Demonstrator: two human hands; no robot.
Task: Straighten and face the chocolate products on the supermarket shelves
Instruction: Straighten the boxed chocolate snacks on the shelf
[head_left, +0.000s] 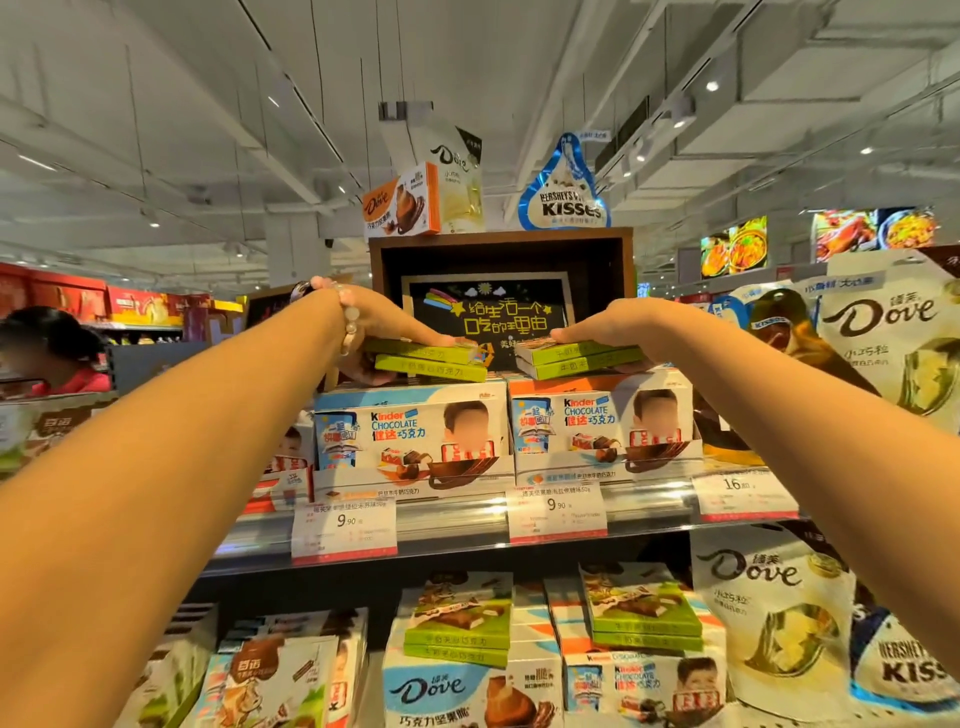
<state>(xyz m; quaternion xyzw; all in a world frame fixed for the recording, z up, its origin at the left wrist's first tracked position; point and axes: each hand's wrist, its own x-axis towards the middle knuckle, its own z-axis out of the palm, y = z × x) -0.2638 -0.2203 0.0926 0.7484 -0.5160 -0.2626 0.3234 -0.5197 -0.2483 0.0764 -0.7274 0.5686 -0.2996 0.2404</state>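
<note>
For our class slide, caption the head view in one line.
Both hands rest on green chocolate boxes stacked atop Kinder cases.

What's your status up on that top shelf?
Left hand flat on left green boxes; right hand flat on right green boxes. Both stacks sit atop Kinder cartons. Nothing blocking.
</note>
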